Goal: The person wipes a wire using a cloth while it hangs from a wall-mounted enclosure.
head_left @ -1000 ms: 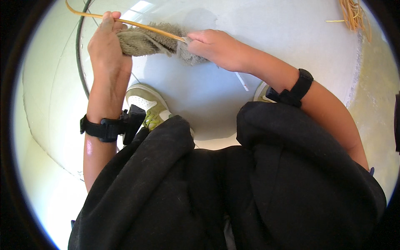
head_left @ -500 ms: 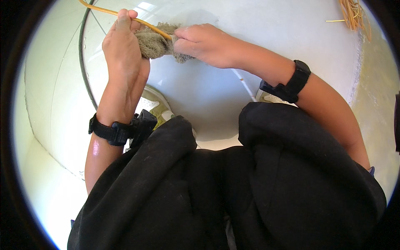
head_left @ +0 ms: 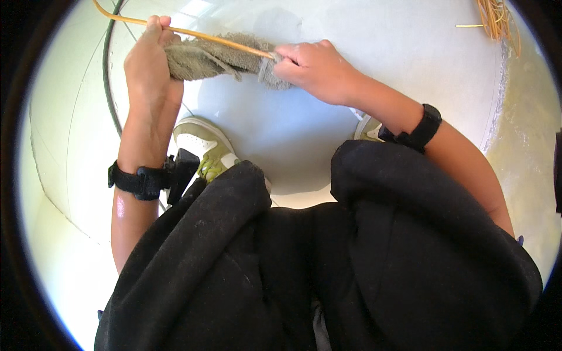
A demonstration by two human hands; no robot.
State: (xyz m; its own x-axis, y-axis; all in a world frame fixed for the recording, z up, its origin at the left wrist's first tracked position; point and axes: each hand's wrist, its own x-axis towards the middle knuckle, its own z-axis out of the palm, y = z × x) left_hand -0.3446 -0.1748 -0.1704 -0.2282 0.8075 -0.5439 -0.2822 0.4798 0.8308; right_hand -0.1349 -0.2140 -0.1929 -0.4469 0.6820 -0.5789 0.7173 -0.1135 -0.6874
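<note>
A: Right up close, loose black trousers, knees parted! What's next out?

B: On the left, a black strap with a blocky attachment, wrapped round the lower forearm; farther over on the right, a matching black wrist band.

A: And between them, shoes! An olive-and-white shoe with yellow-green laces at left, its partly covered olive-and-white partner at right, just beside that band.

B: On to the action! The bare left hand has its grip closed on the left end of a grey-brown, shaggy cloth.

A: And the bare right hand?

B: Grip shut tight, fist around the cloth's right end. So the cloth hangs between the two hands, over the pale, glossy floor.

A: Look at that thin yellow-orange strand! It slopes along the cloth's far edge, one end at the right fist, passing the left fingertips and curling away far left.

B: Whether those fingertips pinch it, I can't tell. Beyond the left hand, a dark cable curves over the floor.

A: And far right, a loose bundle of orange-tan strands!
</note>
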